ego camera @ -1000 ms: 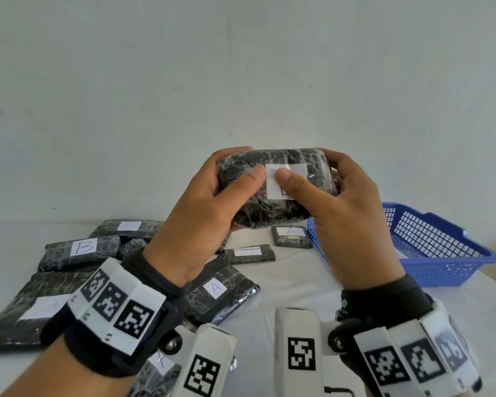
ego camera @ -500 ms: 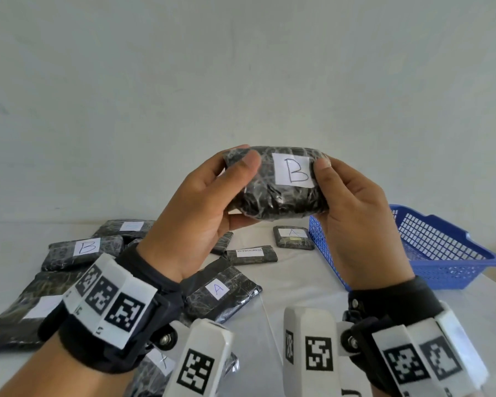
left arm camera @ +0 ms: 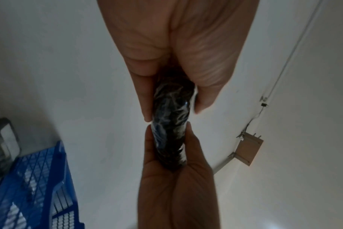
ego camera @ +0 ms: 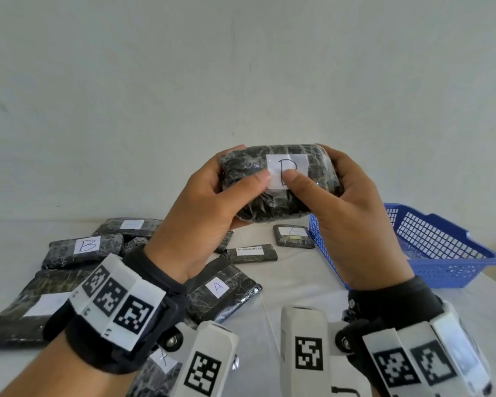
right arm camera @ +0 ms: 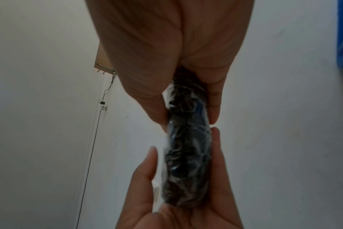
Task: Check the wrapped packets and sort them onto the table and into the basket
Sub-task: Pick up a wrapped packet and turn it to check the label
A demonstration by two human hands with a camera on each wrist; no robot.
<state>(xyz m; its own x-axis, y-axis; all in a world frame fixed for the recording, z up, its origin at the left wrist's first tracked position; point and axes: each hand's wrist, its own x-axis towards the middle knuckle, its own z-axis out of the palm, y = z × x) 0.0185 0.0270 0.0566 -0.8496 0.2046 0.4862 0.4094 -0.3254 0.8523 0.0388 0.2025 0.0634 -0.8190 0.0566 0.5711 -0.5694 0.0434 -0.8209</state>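
A black wrapped packet [ego camera: 272, 202] with a white label marked B is held up in front of the wall, above the table. My left hand [ego camera: 212, 196] grips its left end, thumb on the front. My right hand [ego camera: 347, 202] grips its right end, thumb pressing the label. Both wrist views show the packet [left arm camera: 170, 122] [right arm camera: 186, 155] edge-on, pinched between thumbs and fingers of both hands. The blue mesh basket [ego camera: 441, 253] stands on the table at the right, below the packet.
Several more wrapped packets lie on the white table [ego camera: 298, 282]: one marked B [ego camera: 83, 250] at left, one marked A [ego camera: 221, 293] in the middle, a small A packet [ego camera: 292, 236] by the basket, and an "IN PROGRESS" one [ego camera: 251, 253].
Both thumbs have slid back over the packet's front; the right thumb now covers part of the B label, which was fully shown half a second ago. The packet sits slightly lower.
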